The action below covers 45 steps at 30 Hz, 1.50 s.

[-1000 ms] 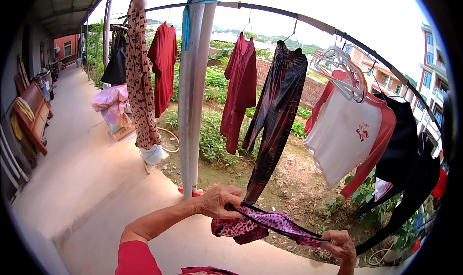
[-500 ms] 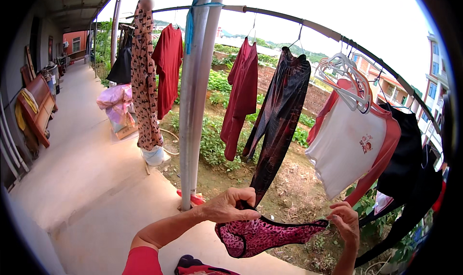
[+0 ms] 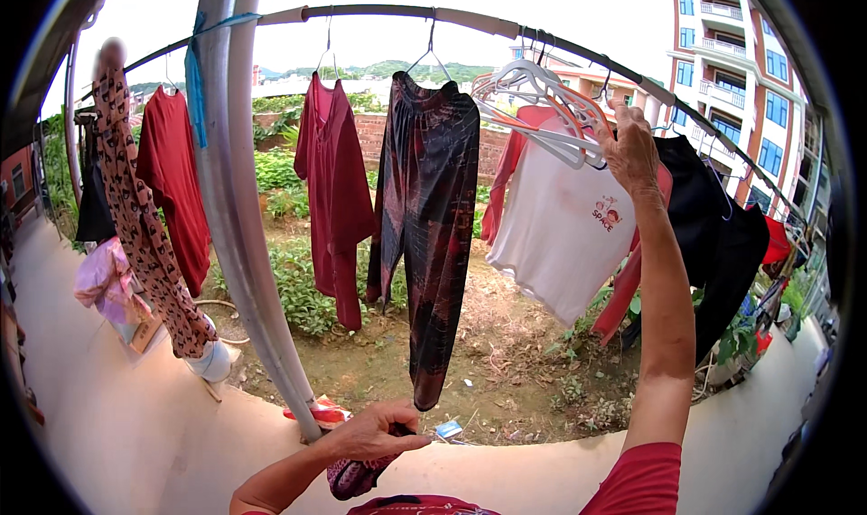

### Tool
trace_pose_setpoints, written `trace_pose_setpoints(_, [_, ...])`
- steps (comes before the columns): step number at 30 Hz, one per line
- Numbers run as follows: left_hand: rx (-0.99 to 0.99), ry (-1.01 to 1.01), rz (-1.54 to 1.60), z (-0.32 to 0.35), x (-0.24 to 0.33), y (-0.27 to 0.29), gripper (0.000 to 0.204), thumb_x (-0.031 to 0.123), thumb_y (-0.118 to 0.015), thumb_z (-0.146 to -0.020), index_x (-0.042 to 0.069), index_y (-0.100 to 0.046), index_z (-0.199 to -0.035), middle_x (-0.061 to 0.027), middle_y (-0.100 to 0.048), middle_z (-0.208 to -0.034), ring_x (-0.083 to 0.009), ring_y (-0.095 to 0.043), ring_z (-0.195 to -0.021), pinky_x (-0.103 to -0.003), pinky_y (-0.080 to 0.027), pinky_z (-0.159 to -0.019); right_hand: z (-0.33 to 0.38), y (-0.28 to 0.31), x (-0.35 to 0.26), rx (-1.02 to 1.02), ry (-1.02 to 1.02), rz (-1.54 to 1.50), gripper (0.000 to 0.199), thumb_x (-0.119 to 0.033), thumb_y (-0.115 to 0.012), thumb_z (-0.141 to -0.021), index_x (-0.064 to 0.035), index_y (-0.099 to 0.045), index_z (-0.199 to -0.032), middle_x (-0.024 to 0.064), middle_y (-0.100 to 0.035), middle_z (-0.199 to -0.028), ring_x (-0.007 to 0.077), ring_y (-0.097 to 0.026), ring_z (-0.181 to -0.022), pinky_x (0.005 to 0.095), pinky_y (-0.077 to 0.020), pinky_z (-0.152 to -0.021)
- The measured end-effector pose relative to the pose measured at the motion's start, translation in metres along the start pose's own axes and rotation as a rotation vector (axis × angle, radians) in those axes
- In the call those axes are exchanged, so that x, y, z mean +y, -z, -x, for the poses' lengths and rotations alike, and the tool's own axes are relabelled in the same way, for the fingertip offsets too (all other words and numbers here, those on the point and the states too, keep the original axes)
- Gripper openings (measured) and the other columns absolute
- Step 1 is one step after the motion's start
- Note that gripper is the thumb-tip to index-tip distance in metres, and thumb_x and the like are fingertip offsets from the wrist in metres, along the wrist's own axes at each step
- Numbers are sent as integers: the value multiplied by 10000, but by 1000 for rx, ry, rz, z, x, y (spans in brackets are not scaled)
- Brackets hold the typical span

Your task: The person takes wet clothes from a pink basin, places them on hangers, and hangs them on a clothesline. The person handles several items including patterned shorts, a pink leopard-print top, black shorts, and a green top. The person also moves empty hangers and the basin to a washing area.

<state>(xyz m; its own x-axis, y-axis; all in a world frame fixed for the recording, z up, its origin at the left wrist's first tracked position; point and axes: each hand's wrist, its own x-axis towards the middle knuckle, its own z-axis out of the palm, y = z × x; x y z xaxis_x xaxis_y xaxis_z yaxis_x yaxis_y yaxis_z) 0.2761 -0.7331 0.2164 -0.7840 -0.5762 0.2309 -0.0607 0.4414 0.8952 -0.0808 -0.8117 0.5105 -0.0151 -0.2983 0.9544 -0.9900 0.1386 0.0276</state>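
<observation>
Down at the lower middle, my left hand [image 3: 384, 432] is closed on a pink leopard-print undergarment [image 3: 357, 477] with black trim. The cloth is bunched and hangs below the fist, partly hidden by it. My right arm is raised, and my right hand [image 3: 628, 149] is at the right end of a cluster of white and orange clothes hangers [image 3: 542, 109] on the overhead pole [image 3: 560, 46]. Its fingers point upward, apart, beside the hangers; whether they touch one is hard to see. Just behind hangs a white shirt [image 3: 564, 244] with red sleeves.
Dark patterned trousers [image 3: 429, 226], a dark red top [image 3: 332, 190] and black clothes [image 3: 691, 217] hang along the pole. A metal post [image 3: 237, 172] stands left of them. Beyond the pale concrete walkway [image 3: 181, 416] lies a garden strip with plants [image 3: 298, 271].
My right hand has let go of the undergarment and risen to the hangers. The left hand keeps it, now bunched and lower. The view has turned to the right.
</observation>
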Motion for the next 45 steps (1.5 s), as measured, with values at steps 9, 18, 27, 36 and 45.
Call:
trace_pose_setpoints(9, [-91,28,86,7,-30,42,273,222,-703,-799,34,-535,-695,-6,-433,-695,-94,-426,-655,-254,-329,-555,-26,-29,-44,-197,-325,182,336,-287,-596,-812,-96,-584,-1087,137,-644,-970,309,-635,-901,440,-527,-727])
trace_pose_setpoints(18, [-131,54,231,-1,-43,51,270,199,-728,-782,55,-524,-680,31,-422,-666,-72,-395,-631,-246,-293,-546,-54,-23,-46,-252,-207,-58,237,-288,-595,-824,-93,-659,-943,125,-671,-824,262,-651,-823,404,-504,-737])
trace_pose_setpoints(27, [-191,78,198,-10,-50,50,291,216,-724,-785,58,-509,-668,26,-427,-650,-77,-409,-657,-251,-324,-576,-67,-33,-47,-124,-252,-258,218,-244,-602,-830,-40,-663,-783,111,-660,-711,207,-642,-691,370,-490,-674])
trace_pose_setpoints(36, [-192,40,190,3,-64,49,261,243,-708,-804,63,-552,-699,38,-474,-646,-52,-439,-635,-230,-333,-537,-59,-33,-34,-87,-173,-448,196,-113,-585,-855,18,-663,-976,27,-588,-613,53,-485,-483,221,-412,-450])
trace_pose_setpoints(45, [-208,156,289,14,-49,52,267,246,-706,-807,65,-549,-690,44,-484,-647,-39,-441,-618,-210,-323,-518,-54,-16,-58,-272,-232,-510,277,-279,-564,-859,-26,-665,-808,35,-585,-568,112,-526,-517,335,-447,-554])
